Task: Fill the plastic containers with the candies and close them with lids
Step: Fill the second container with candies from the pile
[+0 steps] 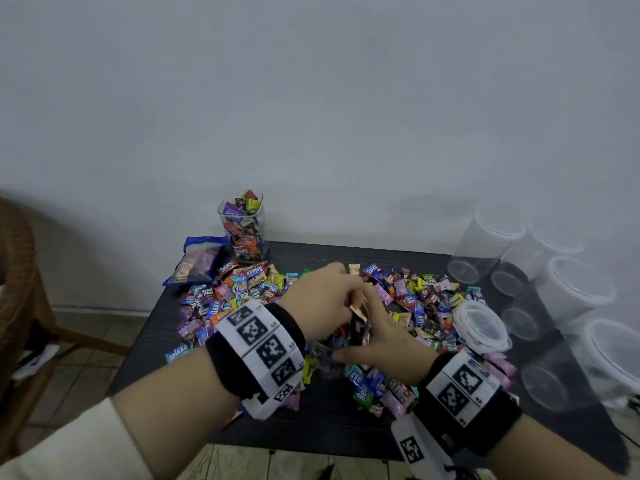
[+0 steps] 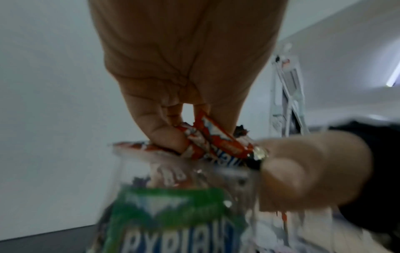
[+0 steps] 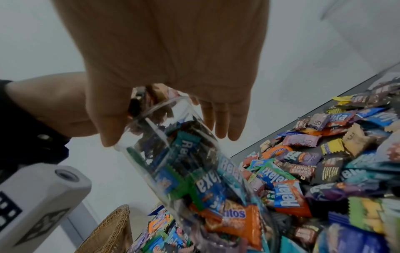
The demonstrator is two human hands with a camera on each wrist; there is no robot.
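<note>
- Broadly, the head view alone takes in the whole dark table (image 1: 363,427) against a pale wall: a spread of wrapped candies (image 1: 426,299) covers its middle, and both hands meet over a clear container (image 1: 320,351) near the front, which the hands largely hide.
- Only the right wrist view shows that container (image 3: 173,154) plainly: tall, clear and square-sided, tilted in the picture, well filled with wrappers in blue, green and orange, with no lid on it.
- Only the left wrist view shows the left hand (image 2: 186,77) at the container's mouth, its fingertips (image 2: 166,138) pinching orange-and-white wrapped sweets (image 2: 216,142) right at the rim; this picture is blurred.
- The right hand (image 3: 173,68) steadies the container at the top, thumb on one side of the rim and its fingers (image 3: 225,119) fairly straight down the other side.
- Along the table's right edge stands a row of empty clear jars (image 1: 485,244), well apart from the hands.
- At the back, a second container (image 1: 244,226) stands upright, full of candies and lidless, just beside a blue bag (image 1: 197,261).
- A wicker chair (image 1: 17,271) sits to the left of the table.
- A stack of clear round lids (image 1: 481,327) rests on the candies, right of the hands.
</note>
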